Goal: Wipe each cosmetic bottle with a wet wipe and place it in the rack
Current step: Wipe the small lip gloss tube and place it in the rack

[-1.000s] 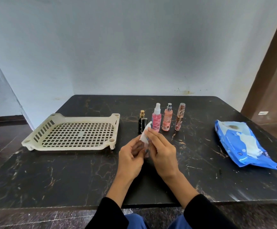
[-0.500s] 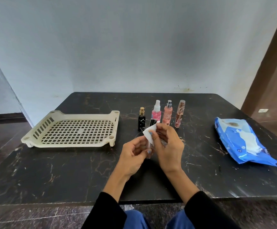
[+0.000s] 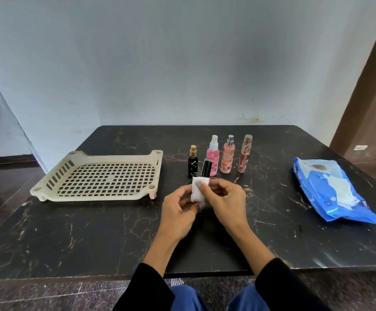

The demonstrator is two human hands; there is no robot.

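Above the table's middle, my left hand [image 3: 178, 209] and my right hand [image 3: 227, 203] meet around a small black bottle [image 3: 206, 168]. Only its upright top shows above my fingers. A white wet wipe [image 3: 198, 191] is wrapped round its lower part, with my right thumb pressed on it. My left hand grips the bottle from below. Behind stand a black bottle with a gold cap [image 3: 192, 163], a pink spray bottle [image 3: 212, 157], a peach spray bottle [image 3: 228, 158] and a slim brown tube [image 3: 244, 153]. The cream rack [image 3: 119, 157] lies to the left with nothing in it.
A blue pack of wet wipes [image 3: 330, 191] lies at the right of the black marble table [image 3: 92, 232]. A pale wall rises right behind the table's far edge, and a brown door frame stands at the far right.
The black bottle's top now sticks up clear of the wipe. The wipe has slid down and wrapped round its lower part, and both hands have shifted slightly.
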